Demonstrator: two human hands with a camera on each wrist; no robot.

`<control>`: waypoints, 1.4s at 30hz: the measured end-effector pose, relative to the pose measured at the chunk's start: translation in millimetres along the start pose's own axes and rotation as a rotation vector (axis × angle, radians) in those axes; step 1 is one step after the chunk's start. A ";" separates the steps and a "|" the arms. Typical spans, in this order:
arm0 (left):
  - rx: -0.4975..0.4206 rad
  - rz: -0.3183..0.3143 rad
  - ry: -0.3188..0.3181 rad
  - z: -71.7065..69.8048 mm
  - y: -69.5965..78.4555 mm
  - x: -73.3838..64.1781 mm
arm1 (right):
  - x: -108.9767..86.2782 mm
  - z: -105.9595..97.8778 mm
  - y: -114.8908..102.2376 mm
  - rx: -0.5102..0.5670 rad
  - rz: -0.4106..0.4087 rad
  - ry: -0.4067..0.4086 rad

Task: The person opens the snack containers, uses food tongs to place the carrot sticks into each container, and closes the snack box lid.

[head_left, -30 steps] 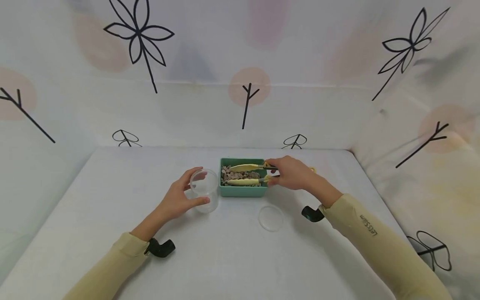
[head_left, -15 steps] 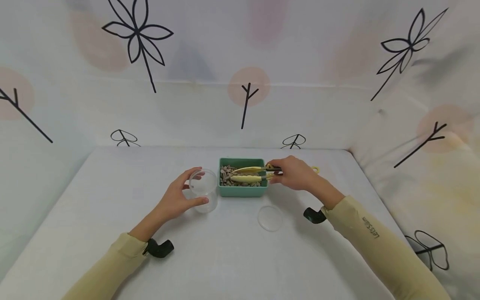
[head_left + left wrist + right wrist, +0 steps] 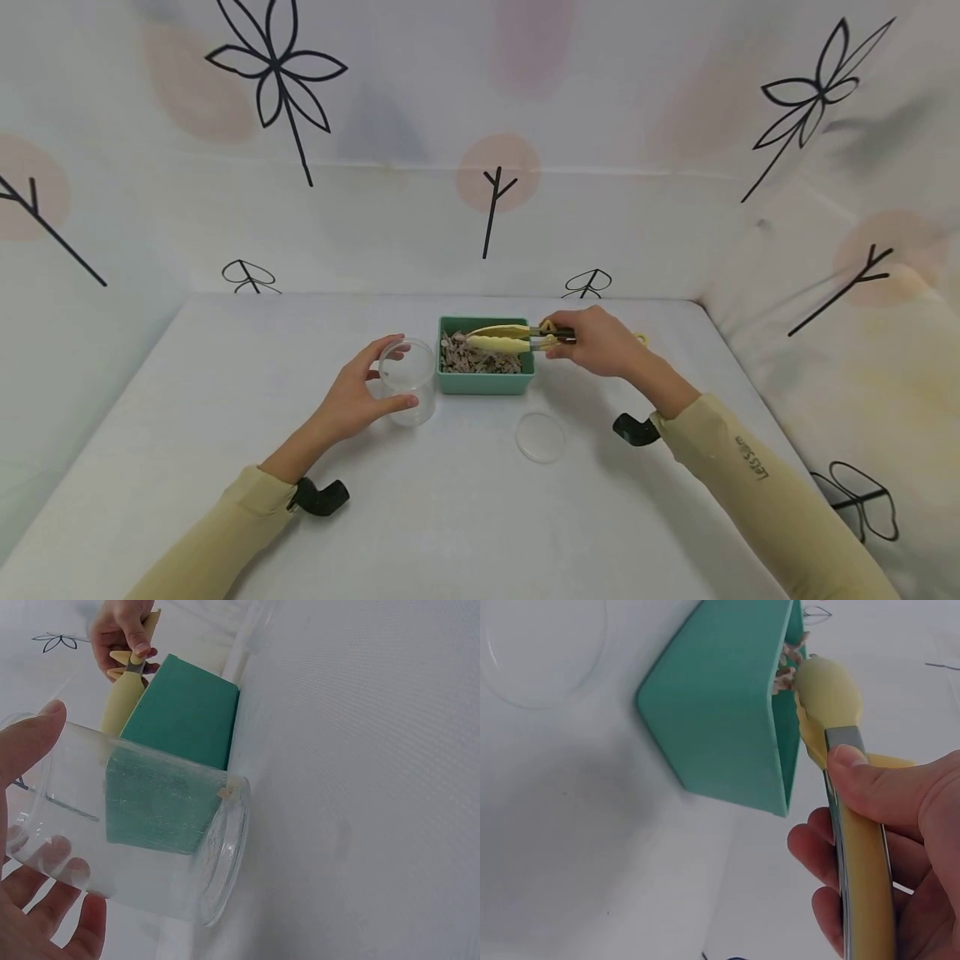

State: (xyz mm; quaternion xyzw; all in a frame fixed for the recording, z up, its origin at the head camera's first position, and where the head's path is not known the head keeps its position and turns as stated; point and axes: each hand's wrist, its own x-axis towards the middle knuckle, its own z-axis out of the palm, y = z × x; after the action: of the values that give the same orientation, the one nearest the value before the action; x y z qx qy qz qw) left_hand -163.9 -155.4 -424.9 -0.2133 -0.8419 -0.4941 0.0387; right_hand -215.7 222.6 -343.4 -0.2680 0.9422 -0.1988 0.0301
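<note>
My left hand (image 3: 357, 392) holds a clear plastic jar (image 3: 408, 387) round its side, thumb on one side and fingers on the other. A small tan bit sticks near the jar's bottom in the left wrist view. My right hand (image 3: 596, 340) grips yellow-tipped tongs (image 3: 862, 855) with metal edges. Their heads hover over the right part of a green box (image 3: 486, 383), drawn close together. Grey-brown small pieces (image 3: 472, 357), perhaps gravel or chips, lie in the box. Some pieces show by the tong tips in the right wrist view; whether they are pinched I cannot tell.
A clear round lid (image 3: 541, 437) lies flat in front of the box. Everything stands on a white-covered table (image 3: 450, 517). Behind it and at the sides hangs a printed cloth (image 3: 390, 225). Black curved camera mounts (image 3: 322, 497) stick out at both wrists.
The tongs' two arms have come closer together, and the heads have risen from the pieces. My right hand has shifted slightly right and up. The left hand and jar stay in place.
</note>
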 end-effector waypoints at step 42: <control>0.024 -0.026 -0.035 0.3 -1.7 2.6 | 14.8 -15.7 -80.5 0.020 -0.178 -0.062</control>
State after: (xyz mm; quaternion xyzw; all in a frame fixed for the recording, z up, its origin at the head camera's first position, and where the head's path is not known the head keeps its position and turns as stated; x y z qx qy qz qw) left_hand -166.9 -155.0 -425.8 -0.2103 -0.8510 -0.4808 0.0201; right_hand -191.3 158.0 -296.9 -0.3565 0.9112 -0.2018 0.0440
